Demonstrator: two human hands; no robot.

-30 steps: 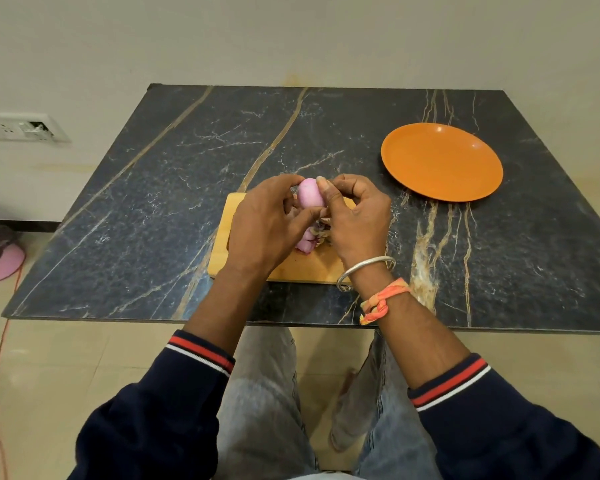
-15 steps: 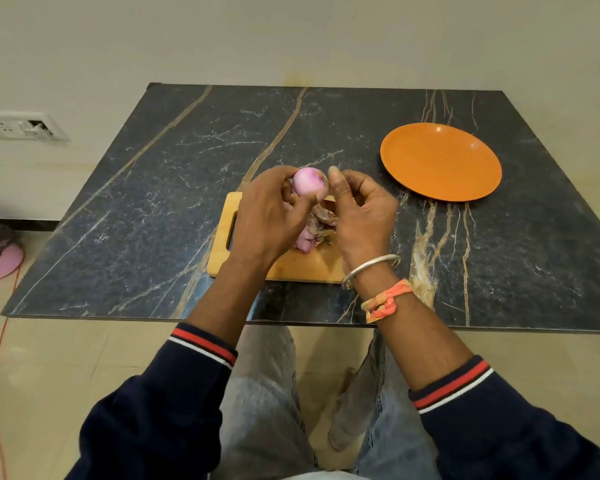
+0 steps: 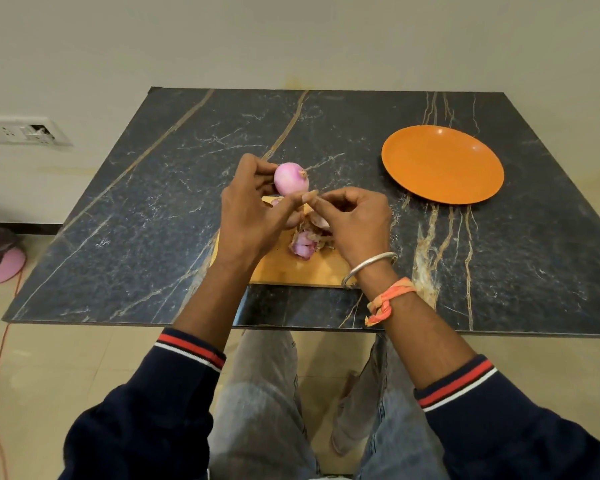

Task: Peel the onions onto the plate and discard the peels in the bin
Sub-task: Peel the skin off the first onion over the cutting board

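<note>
Fingers (image 3: 258,167) of the left hand (image 3: 250,220) grip the onion (image 3: 291,178) aloft; right hand (image 3: 355,220) fingers curled, pinch unclear

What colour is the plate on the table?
The plate is plain orange all over; the head view shows it clearly.

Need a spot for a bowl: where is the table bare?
Bare table: the left half, from the board to the edge; the far strip behind the onion; the near right corner, short of the plate. Crowded: the board, with peels between the left hand and right hand.
</note>
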